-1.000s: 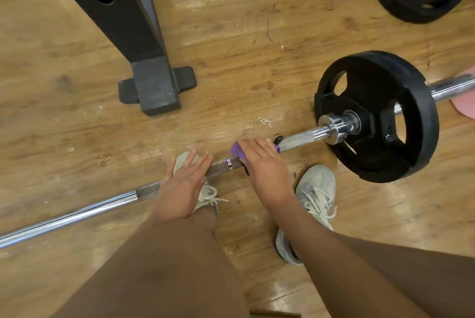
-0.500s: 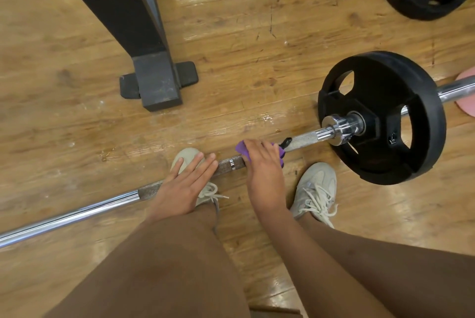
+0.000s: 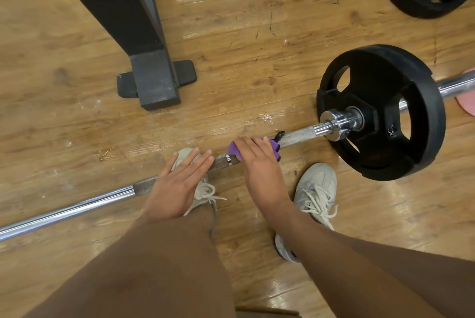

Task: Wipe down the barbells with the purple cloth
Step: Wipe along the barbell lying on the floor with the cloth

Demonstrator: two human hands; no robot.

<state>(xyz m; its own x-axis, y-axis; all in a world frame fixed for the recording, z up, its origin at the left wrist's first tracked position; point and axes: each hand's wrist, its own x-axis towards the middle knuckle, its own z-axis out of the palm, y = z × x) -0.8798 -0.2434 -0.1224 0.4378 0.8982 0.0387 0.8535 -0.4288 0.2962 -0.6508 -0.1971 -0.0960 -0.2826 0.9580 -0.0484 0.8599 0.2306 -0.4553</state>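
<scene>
At frame centre the right hand (image 3: 259,163) curls over the purple cloth (image 3: 234,150), wrapping it on the barbell (image 3: 77,206). The left hand (image 3: 177,184) rests on the bar, fingers straight. Bare floor (image 3: 257,55) lies above; the black plate (image 3: 380,112) blocks the right.

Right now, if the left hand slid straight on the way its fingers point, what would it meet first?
The left hand lies flat across the barbell, fingers aimed forward and right. Beyond it only bare floor shows, between the rack foot and the weight plate; the way looks free, though depth is unclear.
</scene>
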